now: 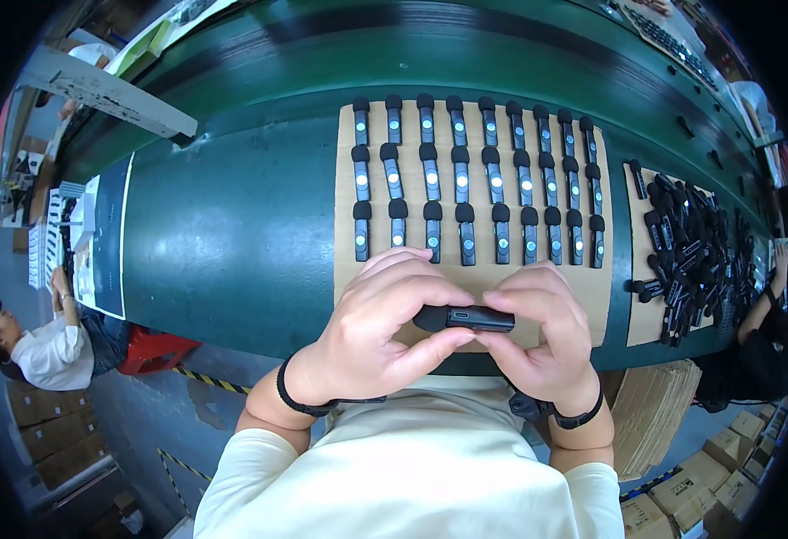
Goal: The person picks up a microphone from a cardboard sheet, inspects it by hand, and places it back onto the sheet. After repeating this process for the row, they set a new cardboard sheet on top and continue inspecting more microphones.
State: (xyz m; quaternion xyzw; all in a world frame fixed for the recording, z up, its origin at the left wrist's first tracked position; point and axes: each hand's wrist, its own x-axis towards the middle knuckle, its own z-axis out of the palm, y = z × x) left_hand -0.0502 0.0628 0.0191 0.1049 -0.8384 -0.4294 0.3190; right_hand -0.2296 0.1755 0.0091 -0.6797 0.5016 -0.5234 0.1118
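Between my two hands, over the near edge of a cardboard sheet (471, 280), is a small black clip-on microphone (484, 318) with a foam tip. My left hand (392, 314) pinches it at the foam end. At its other end, my right hand (539, 325) grips the body between thumb and fingers. A small port shows on the side facing up. Beyond my hands, several similar microphones (460, 175) lie in three rows on the cardboard, foam tips pointing away from me, most with a pale round spot on the body. My left fingers partly cover the near row.
On the right, a heap of black microphones (681, 256) lies on another cardboard piece. A green bench (232, 216) extends left to white trays (48, 242), where a person (39, 346) sits. Another person's arm (762, 301) is at far right. Flattened cardboard (654, 413) stands below the bench.
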